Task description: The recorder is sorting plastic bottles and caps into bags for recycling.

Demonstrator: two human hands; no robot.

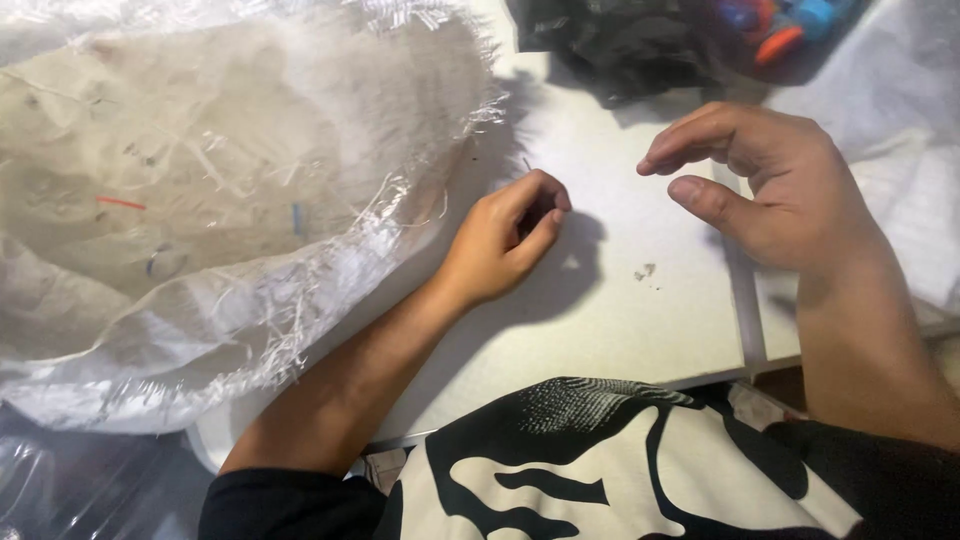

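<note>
Left hand [505, 238]: rests on the white table [620, 330], fingers curled, tips pinching a thin pin [527, 164] that sticks up above them.
Right hand [765, 180]: hovers above the table, loosely cupped, holding nothing.
Sack [230, 200]: frayed woven plastic, lies left of the left hand.
Black bag [620, 45]: far edge.
</note>
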